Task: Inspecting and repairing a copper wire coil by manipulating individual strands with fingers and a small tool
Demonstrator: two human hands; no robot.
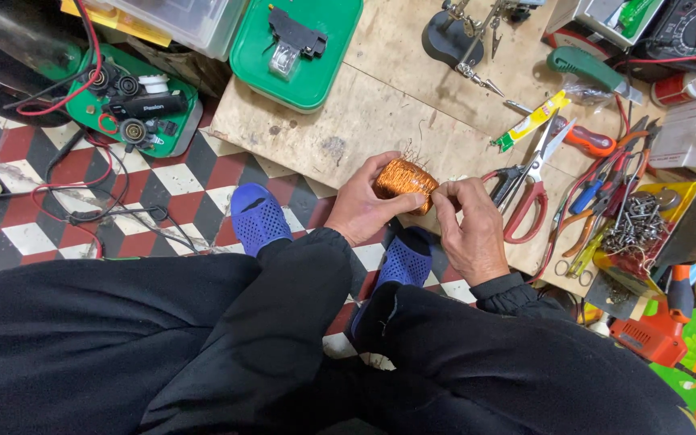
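Note:
My left hand (362, 208) grips a coil of orange copper wire (403, 179) from the left and holds it just over the front edge of a low wooden board (364, 113). My right hand (470, 225) pinches at the coil's right end, where thin wire strands stick out. Both black sleeves reach in from below. My feet in blue perforated slippers (258, 216) rest on the tiled floor right under the hands.
Red-handled scissors (529, 189), pliers and screwdrivers (594, 205) lie to the right beside a yellow tray of screws (646, 221). A green tray (304, 44) and a green lid with black parts (134, 105) sit at the back left. Cables (82, 201) cross the checkered floor.

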